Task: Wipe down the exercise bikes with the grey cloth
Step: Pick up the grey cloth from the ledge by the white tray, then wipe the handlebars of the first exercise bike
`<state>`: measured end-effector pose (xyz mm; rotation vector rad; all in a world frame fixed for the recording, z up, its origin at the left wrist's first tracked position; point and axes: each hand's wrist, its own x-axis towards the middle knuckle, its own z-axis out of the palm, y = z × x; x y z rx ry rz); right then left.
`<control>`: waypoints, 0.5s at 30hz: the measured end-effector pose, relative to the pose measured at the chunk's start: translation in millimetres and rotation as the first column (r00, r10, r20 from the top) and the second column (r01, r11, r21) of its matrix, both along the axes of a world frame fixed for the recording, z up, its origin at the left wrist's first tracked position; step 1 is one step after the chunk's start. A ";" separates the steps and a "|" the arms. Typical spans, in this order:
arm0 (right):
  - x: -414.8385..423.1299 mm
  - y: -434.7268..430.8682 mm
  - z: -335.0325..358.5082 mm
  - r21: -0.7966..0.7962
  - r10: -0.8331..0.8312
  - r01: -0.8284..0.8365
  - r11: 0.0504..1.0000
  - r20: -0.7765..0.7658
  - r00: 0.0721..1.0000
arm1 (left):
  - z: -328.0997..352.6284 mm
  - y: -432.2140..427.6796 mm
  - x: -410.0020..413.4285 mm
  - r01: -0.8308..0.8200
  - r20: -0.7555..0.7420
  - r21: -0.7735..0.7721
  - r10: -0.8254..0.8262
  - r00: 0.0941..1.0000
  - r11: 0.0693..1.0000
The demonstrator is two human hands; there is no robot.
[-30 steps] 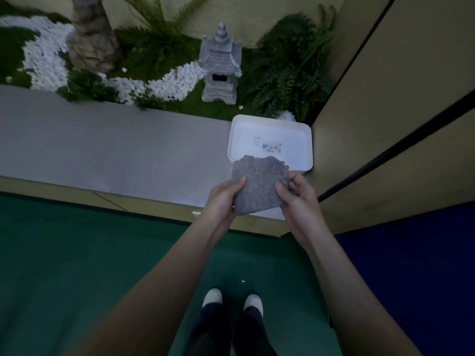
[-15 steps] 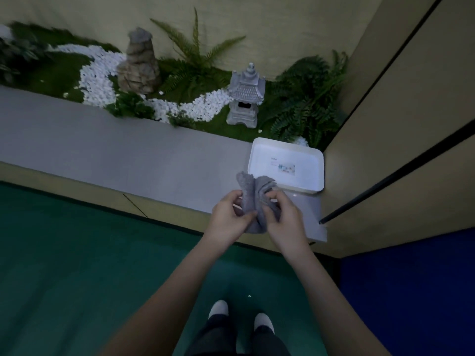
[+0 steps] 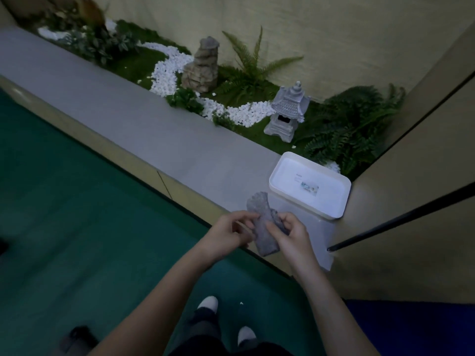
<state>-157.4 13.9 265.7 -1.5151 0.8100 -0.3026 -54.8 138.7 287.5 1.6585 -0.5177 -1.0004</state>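
Observation:
The grey cloth (image 3: pixel 263 227) is folded into a narrow strip and held in front of me over the edge of the grey ledge (image 3: pixel 144 129). My right hand (image 3: pixel 289 233) grips its right side with curled fingers. My left hand (image 3: pixel 227 233) is at its left edge, with thumb and fingertips pinching the fold. No exercise bike is in view.
A white tray (image 3: pixel 336 201) sits on the ledge's right end, by a tan wall panel (image 3: pixel 411 201). Behind the ledge is a planter with a stone lantern (image 3: pixel 286 113), a rock (image 3: pixel 201 66), ferns and white pebbles. The floor is green mat, with my feet (image 3: pixel 223 319) below.
The cloth went from a flat square held open to a bunched, then folded narrow strip. The view has swung left, so the tray and lantern now sit further right.

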 end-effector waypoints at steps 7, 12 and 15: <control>-23.7 -5.9 9.6 0.095 0.316 -0.325 0.941 0.103 0.943 | -5.5 5.6 -41.6 -0.441 -0.367 0.057 0.430 0.825 0.896; -22.8 11.6 8.8 0.114 0.577 -0.578 0.808 0.043 0.816 | -4.3 36.9 -64.8 -0.756 -0.409 -0.058 0.675 0.614 0.652; -19.3 32.3 9.5 0.070 0.652 -0.652 0.755 0.037 0.758 | -5.1 59.4 -84.6 -0.773 -0.333 -0.083 0.713 0.617 0.629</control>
